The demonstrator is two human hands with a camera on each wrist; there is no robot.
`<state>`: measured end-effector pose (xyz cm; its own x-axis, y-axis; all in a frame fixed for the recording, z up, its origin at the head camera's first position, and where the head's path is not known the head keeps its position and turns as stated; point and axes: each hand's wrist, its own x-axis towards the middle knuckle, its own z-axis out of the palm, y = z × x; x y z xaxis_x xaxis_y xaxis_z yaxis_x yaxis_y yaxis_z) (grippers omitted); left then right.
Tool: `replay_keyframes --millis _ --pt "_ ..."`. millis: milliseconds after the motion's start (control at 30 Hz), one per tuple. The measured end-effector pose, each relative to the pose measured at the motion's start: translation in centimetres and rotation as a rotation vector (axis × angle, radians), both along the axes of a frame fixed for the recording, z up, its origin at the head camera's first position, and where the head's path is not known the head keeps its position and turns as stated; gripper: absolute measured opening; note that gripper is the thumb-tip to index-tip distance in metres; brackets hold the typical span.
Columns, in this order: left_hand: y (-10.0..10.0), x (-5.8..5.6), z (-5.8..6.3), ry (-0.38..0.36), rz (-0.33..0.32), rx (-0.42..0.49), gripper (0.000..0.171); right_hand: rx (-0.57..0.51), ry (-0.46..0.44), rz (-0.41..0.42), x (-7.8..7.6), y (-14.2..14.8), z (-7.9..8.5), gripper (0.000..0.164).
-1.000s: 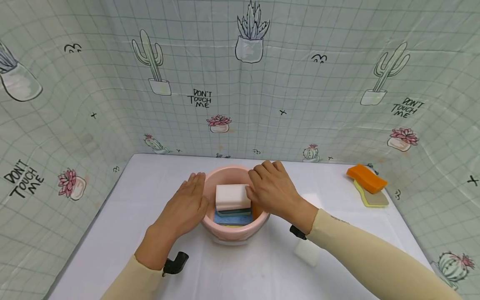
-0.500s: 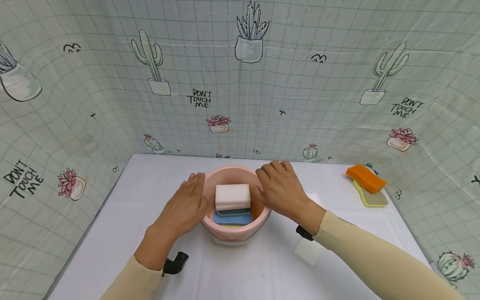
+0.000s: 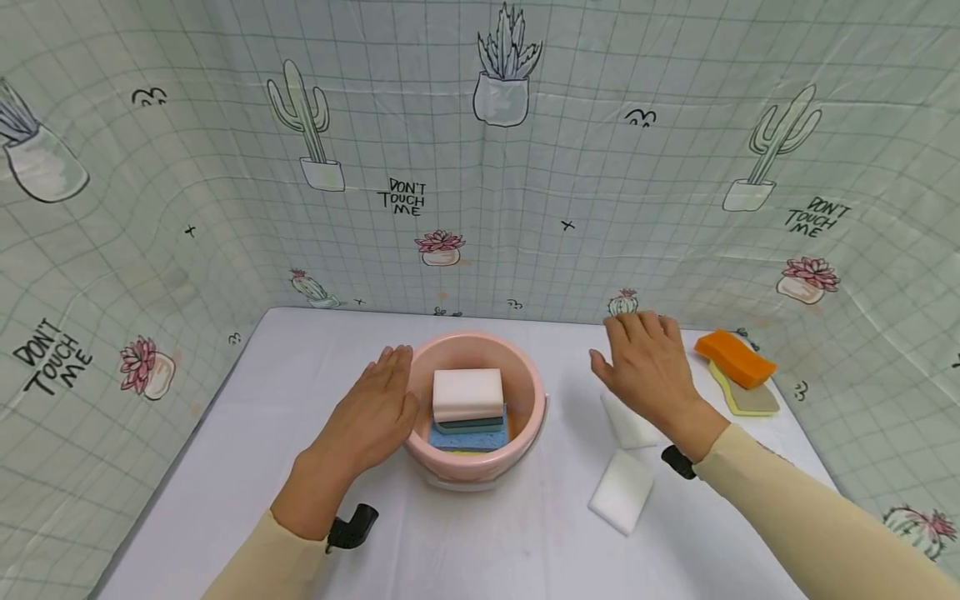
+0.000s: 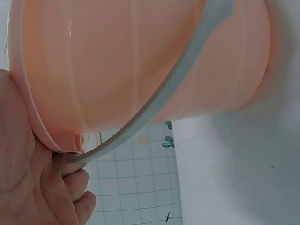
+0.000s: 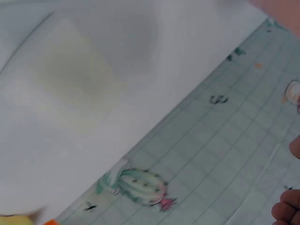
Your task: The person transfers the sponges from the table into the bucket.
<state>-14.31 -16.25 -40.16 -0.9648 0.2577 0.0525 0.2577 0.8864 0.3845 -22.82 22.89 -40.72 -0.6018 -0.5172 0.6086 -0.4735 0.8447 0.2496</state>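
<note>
A pink bucket [image 3: 471, 469] stands upright mid-table, its grey handle [image 4: 174, 82] hanging down the outside in the left wrist view. My left hand [image 3: 369, 417] rests along the bucket's left rim with fingers straight, pressing its side. Stacked inside the bucket are a pale pinkish-white sponge [image 3: 468, 392], thin greenish layers beneath it, a blue sponge [image 3: 465, 440] and a strip of yellow. Off to the bucket's right, my right hand [image 3: 651, 367] hovers with its fingers loosely spread and holds nothing. Just below it lies a white sponge [image 3: 628, 423], partly hidden by the hand.
Another white sponge [image 3: 624, 492] lies nearer the front on the white-covered table [image 3: 480, 550]. At the back right, an orange sponge [image 3: 735, 358] leans over a yellow-and-grey sponge [image 3: 744, 398]. A cactus-print cloth [image 3: 517, 183] rises behind and around the table.
My right hand has left the bucket's right side and moved right, its fingers spreading, above the white sponges. My left hand stays at the rim. The bucket's contents look unchanged.
</note>
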Motion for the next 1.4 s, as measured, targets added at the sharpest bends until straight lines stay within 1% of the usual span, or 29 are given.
replay_keyframes --millis 100,200,300,400,500,600,733,933,1067,1233,1400 --pt "0.0 0.0 0.0 -0.005 0.002 -0.004 0.063 0.023 -0.051 -0.106 -0.6 3.2 -0.5 0.045" --pt "0.0 0.0 0.1 -0.007 0.004 -0.010 0.064 0.042 -0.135 -0.214 -1.2 6.8 -0.9 0.047" --pt "-0.1 0.0 0.1 -0.006 0.003 -0.010 0.064 0.046 -0.213 -0.295 -1.9 10.5 -1.3 0.044" --pt "-0.1 0.0 0.1 -0.008 0.002 -0.007 0.064 0.071 -0.311 -0.380 -2.4 13.9 -1.6 0.047" --pt "-0.2 0.0 0.1 -0.010 0.001 -0.002 0.063 0.133 -0.387 -0.436 -2.8 16.6 -2.0 0.051" --pt "-0.3 0.0 0.1 -0.015 0.004 -0.004 0.063 0.189 -0.429 -0.447 -3.0 18.6 -2.9 0.053" --pt "-0.3 0.0 0.0 -0.020 0.005 0.000 0.064 0.224 -0.477 -0.467 -3.1 20.3 -4.1 0.055" --pt "-0.1 0.0 0.1 -0.015 0.012 -0.011 0.064 0.210 -0.561 -0.519 -3.5 21.8 -5.2 0.063" --pt "0.0 0.0 0.1 -0.013 0.020 -0.022 0.065 0.195 -0.594 -0.549 -3.6 22.1 -5.5 0.068" --pt "0.0 0.0 0.0 -0.017 0.026 -0.027 0.066 0.146 -0.628 -0.574 -3.7 22.1 -5.7 0.072" --pt "0.0 0.0 0.0 -0.021 0.029 -0.030 0.066 0.128 -0.679 -0.586 -3.7 22.0 -5.9 0.069"
